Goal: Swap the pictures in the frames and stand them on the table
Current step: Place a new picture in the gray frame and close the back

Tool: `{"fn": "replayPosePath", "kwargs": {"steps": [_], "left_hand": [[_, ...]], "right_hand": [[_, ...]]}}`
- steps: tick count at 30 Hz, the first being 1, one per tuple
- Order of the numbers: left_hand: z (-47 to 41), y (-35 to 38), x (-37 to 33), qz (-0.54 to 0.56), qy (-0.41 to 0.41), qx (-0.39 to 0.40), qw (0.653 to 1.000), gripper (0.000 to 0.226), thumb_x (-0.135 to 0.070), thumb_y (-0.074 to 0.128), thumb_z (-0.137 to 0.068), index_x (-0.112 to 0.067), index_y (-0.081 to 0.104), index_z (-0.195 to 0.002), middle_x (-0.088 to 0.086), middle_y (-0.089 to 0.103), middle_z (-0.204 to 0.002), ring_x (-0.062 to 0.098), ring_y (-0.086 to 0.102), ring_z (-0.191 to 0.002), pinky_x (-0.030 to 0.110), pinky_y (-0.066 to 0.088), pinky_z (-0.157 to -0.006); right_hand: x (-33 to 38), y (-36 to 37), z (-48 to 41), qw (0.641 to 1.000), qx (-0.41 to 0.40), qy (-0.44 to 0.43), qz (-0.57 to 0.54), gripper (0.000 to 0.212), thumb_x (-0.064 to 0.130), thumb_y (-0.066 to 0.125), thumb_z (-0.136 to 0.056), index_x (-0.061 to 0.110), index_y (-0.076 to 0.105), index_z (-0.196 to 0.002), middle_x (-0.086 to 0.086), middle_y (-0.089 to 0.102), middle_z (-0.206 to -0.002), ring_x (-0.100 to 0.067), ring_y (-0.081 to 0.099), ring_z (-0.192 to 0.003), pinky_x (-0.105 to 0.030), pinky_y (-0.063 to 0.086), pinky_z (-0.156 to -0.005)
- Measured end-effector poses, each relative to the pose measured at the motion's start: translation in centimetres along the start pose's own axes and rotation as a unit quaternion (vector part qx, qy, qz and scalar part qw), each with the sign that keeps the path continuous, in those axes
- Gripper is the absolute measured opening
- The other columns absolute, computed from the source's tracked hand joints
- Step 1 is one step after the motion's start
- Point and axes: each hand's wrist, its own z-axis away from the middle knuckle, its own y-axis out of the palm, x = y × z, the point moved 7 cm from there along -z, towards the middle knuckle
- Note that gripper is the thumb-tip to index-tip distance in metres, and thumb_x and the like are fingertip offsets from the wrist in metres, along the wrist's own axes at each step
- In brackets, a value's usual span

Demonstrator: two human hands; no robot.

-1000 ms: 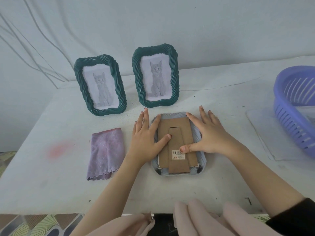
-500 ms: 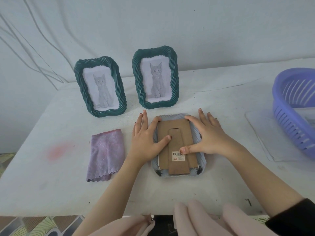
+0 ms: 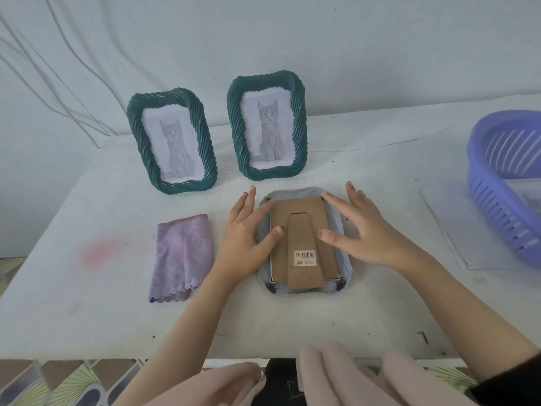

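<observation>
Nearest, on the white table (image 3: 292,323): pale blue-grey ribbed picture frame (image 3: 345,266) lying face down, brown cardboard backing board (image 3: 301,235) uppermost with the easel leg folded flat. Two small black turn clips (image 3: 339,285) at that frame's near corners; hard to tell whether turned clear of the board. Left hand (image 3: 243,238) laid flat over the frame's left rim, fingers straight, thumb on the board, gripping nothing. Right hand (image 3: 366,232) likewise flat and ungripping over the right rim, thumb on the board, forefinger reaching to the far right corner.

Probably the step of freeing the back. Check every corner clip first and swing each fully off the cardboard. Hold the rim down with one palm; lift the board with the other by the easel leg or a far edge, straight up, never prising against a clip. Mind any glass beneath: unseen here, likely loose after removal of the board.

Left of the frame, apart from it: folded lilac cloth (image 3: 181,256). Right of it, well apart: lilac slatted plastic basket (image 3: 497,218). Beyond it, upright: dark green rope-rimmed frame with a grey kitten picture (image 3: 238,136) just past the far edge, a second dark green rope-rimmed frame (image 3: 209,162) further left.
</observation>
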Motion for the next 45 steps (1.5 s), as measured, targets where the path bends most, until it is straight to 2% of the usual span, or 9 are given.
{"fn": "replayPosePath", "kwargs": {"steps": [4,7,10,17,27,32,36,42,45], "left_hand": [[1.9,-0.3,-0.3,0.022,0.024,0.017,0.999,0.062,-0.056,0.049,-0.074,-0.033,0.046,-0.132,-0.012,0.017,-0.15,-0.003,0.007,-0.137,0.003,0.004,-0.105],[3.0,-0.6,-0.3,0.03,0.029,0.027,0.999,0.063,-0.054,0.055,-0.072,-0.034,0.047,-0.131,-0.015,0.018,-0.149,-0.003,0.007,-0.139,0.0,0.004,-0.103],[3.7,-0.6,0.1,0.018,0.025,0.047,0.998,0.068,-0.057,0.056,-0.069,-0.034,0.046,-0.132,-0.013,0.02,-0.151,-0.001,0.006,-0.14,0.004,0.005,-0.105],[3.8,-0.3,0.4,0.003,0.009,0.063,0.998,0.075,-0.062,0.054,-0.065,-0.035,0.043,-0.134,-0.012,0.016,-0.15,0.0,0.001,-0.141,0.017,0.005,-0.109],[4.0,-0.3,0.3,0.02,0.003,0.069,0.997,0.07,-0.056,0.06,-0.068,-0.037,0.043,-0.134,-0.011,0.016,-0.152,-0.001,0.001,-0.141,0.014,0.005,-0.108],[4.7,-0.2,-0.5,0.049,0.042,0.091,0.994,0.044,-0.051,0.055,-0.076,-0.048,0.052,-0.12,-0.015,0.017,-0.153,0.002,0.006,-0.142,0.012,0.008,-0.11],[5.2,-0.3,-0.3,0.037,0.042,0.124,0.991,0.043,-0.051,0.053,-0.075,-0.048,0.055,-0.117,-0.011,0.016,-0.154,0.005,0.006,-0.143,0.019,0.009,-0.112],[5.2,-0.4,-0.1,0.02,0.024,0.195,0.98,0.051,-0.059,0.056,-0.065,-0.067,0.043,-0.113,-0.014,0.003,-0.154,-0.001,-0.009,-0.141,0.017,0.002,-0.11],[4.8,-0.6,-0.3,-0.001,0.029,0.199,0.98,0.051,-0.062,0.058,-0.06,-0.067,0.047,-0.109,-0.014,0.001,-0.154,-0.001,-0.01,-0.14,0.022,0.002,-0.111]], "right_hand": [[-0.6,-0.3,1.3,0.999,-0.026,-0.012,-0.026,0.076,0.058,0.05,-0.078,0.041,0.017,-0.144,0.013,-0.011,-0.156,-0.006,-0.009,-0.142,-0.036,0.004,-0.116],[-0.9,-0.2,1.6,0.999,-0.035,-0.021,-0.018,0.071,0.052,0.053,-0.082,0.038,0.022,-0.144,0.013,-0.009,-0.156,-0.005,-0.007,-0.143,-0.033,0.004,-0.114],[-0.7,0.2,1.8,0.999,-0.028,-0.027,-0.001,0.073,0.054,0.051,-0.08,0.036,0.023,-0.145,0.01,-0.01,-0.156,-0.008,-0.009,-0.143,-0.033,0.002,-0.114],[-0.3,0.4,0.4,0.995,-0.029,0.002,0.093,0.078,0.069,0.03,-0.077,0.039,0.009,-0.146,0.009,-0.02,-0.154,-0.014,-0.017,-0.142,-0.04,0.0,-0.115],[-0.1,0.2,0.4,0.994,-0.044,-0.005,0.1,0.065,0.059,0.039,-0.087,0.044,0.013,-0.144,0.01,-0.019,-0.155,-0.014,-0.015,-0.143,-0.04,0.002,-0.115],[0.7,0.2,2.0,0.993,-0.034,-0.102,0.037,0.053,0.049,0.056,-0.083,0.055,0.033,-0.131,0.02,-0.015,-0.153,-0.004,-0.01,-0.142,-0.034,0.006,-0.114],[0.7,0.2,3.3,0.99,0.0,-0.137,0.023,0.043,0.055,0.057,-0.076,0.061,0.044,-0.116,0.026,-0.011,-0.151,0.005,-0.005,-0.14,-0.03,0.008,-0.113],[0.3,0.4,3.7,0.989,0.06,-0.132,0.039,0.053,0.059,0.071,-0.063,0.067,0.046,-0.109,0.038,-0.017,-0.144,0.013,-0.009,-0.136,-0.024,0.007,-0.111],[0.6,0.2,3.5,0.987,0.079,-0.13,0.052,0.057,0.059,0.074,-0.059,0.067,0.045,-0.108,0.04,-0.018,-0.14,0.012,-0.008,-0.136,-0.023,0.006,-0.111]]}}
